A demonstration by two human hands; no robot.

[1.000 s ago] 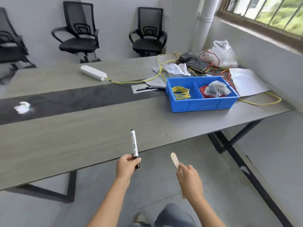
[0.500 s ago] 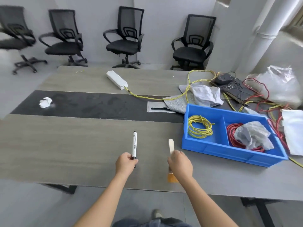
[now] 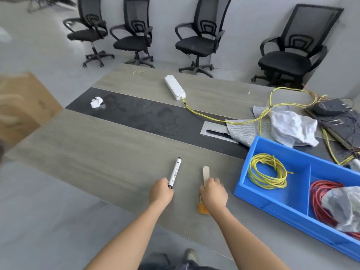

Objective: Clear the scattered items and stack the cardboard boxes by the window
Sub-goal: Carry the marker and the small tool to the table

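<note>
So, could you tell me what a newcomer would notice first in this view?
Probably the bright blue bin on the right of the table, with a yellow wire coil in its left compartment and red wire in the other. Next, the two hands at the near edge: the left hand holds a marker, the right hand a flat wooden stick.

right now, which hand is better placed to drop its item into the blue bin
Right. The right hand, gripping the wooden-handled brush, is nearer the blue bin, with nothing between them. The left hand, holding the marker, is farther off and would have to cross the right arm.
</note>
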